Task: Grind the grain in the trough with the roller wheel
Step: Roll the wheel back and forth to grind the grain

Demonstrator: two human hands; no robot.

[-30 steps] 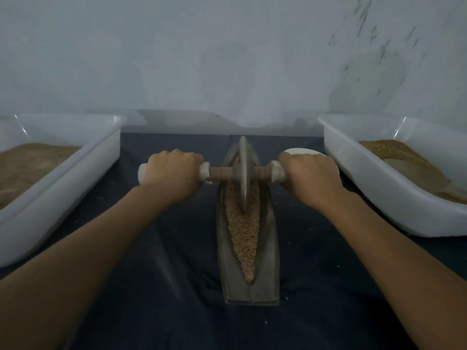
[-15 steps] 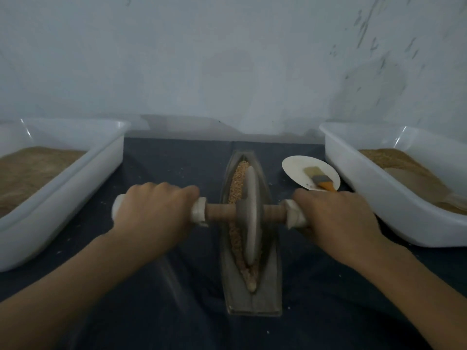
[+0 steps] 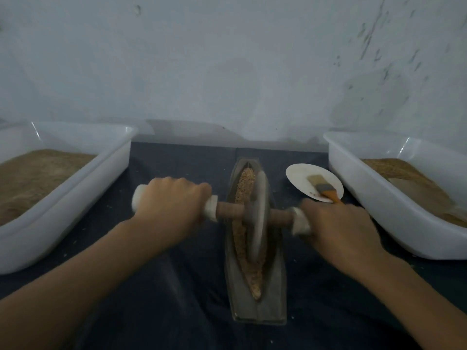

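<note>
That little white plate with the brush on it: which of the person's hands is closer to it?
The right hand; it grips the roller's handle just in front of the plate. The left hand grips the other handle, across the trough.

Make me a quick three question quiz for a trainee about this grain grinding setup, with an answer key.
1. True or false: both hands grip the white-capped wooden axle of the grey stone roller wheel.
2. What lies on the small round white plate? A) a spoon B) an orange-handled brush C) a knife
3. Fill in: the wheel stands in the long grey boat-shaped trough, on the brown crushed ____.

Key
1. True: left hand and right hand each hold an end.
2. B, the orange-handled brush.
3. grain
</note>
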